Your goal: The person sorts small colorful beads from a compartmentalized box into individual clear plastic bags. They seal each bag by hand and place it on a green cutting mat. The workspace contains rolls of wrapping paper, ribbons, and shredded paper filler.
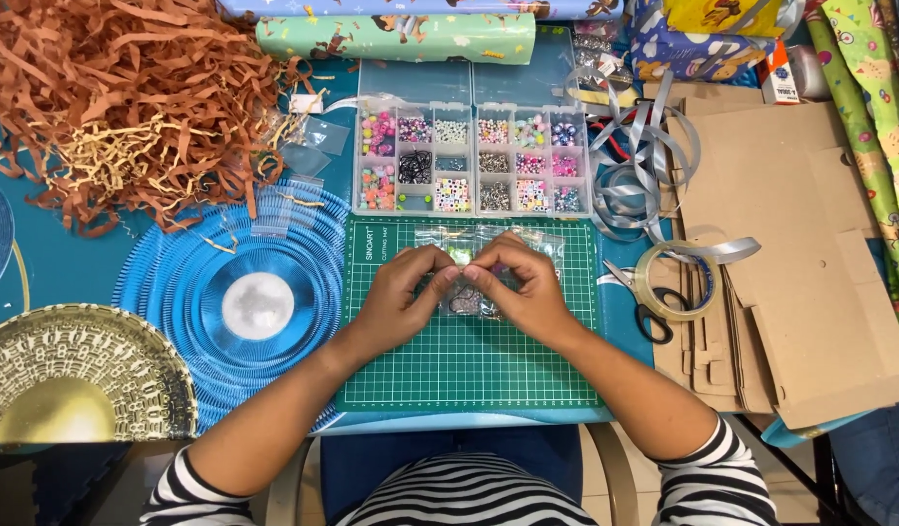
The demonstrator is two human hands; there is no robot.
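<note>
From the head view I note both hands meeting over the green cutting mat (pixel 469 360), which lies on the table just in front of the clear bead organiser (pixel 472 159). The left hand (pixel 401 297) and the right hand (pixel 521 292) have their fingers pinched nearly closed at the point where they meet; something very small appears to be gripped between the fingertips, but it is too small for me to identify. Directly under and just beyond the hands lie small clear plastic bags (pixel 469 244) of beads, one partly hidden by the fingers. Risks, in my judgement: the pinched piece is tiny, so any slackening of either pinch would likely drop it onto the mat, where it could roll under the bags or off the near edge. The organiser's compartments seem to be uncovered and close to the knuckles, so a forward jerk could knock it and mix or spill beads. The scissors (pixel 644 302) and tape roll (pixel 675 281) sit just beside the right wrist at the mat's edge; an outward sweep of that forearm could catch them. The loose silver ribbon (pixel 630 166) beyond them could snag likewise.
</note>
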